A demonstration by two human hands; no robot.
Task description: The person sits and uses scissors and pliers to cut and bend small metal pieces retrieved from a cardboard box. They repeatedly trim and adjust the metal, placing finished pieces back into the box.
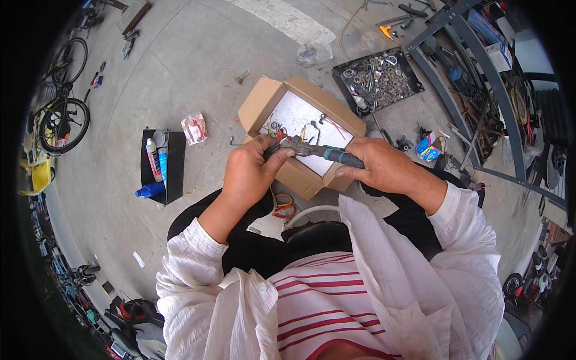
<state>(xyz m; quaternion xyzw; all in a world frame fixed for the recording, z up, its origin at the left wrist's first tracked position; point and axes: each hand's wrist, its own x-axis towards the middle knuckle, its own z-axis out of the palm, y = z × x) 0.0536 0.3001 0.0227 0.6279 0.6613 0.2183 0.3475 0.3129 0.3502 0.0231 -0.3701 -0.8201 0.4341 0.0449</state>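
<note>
My right hand [378,163] is wrapped round the black and teal handles of a pair of pliers [324,151], whose metal jaws point left. At the jaws, the closed fingers of my left hand [255,162] pinch something small and dark that I cannot make out. Below both hands sits an open cardboard box [264,103] with a white-lined bottom. Inside it lie a tangle of coloured wires [277,130], a small black cable piece [314,126] and a few thin red wires [336,125]. The near side of the box is partly hidden by my hands.
A black bin [175,174] with tubes and a blue bottle stands left, by a crumpled packet [194,128]. Beyond the box lies a tray of metal parts [378,78]. Orange-handled scissors [284,209] rest near my knees. A metal rack [498,84] rises at right; bicycles [63,123] stand far left.
</note>
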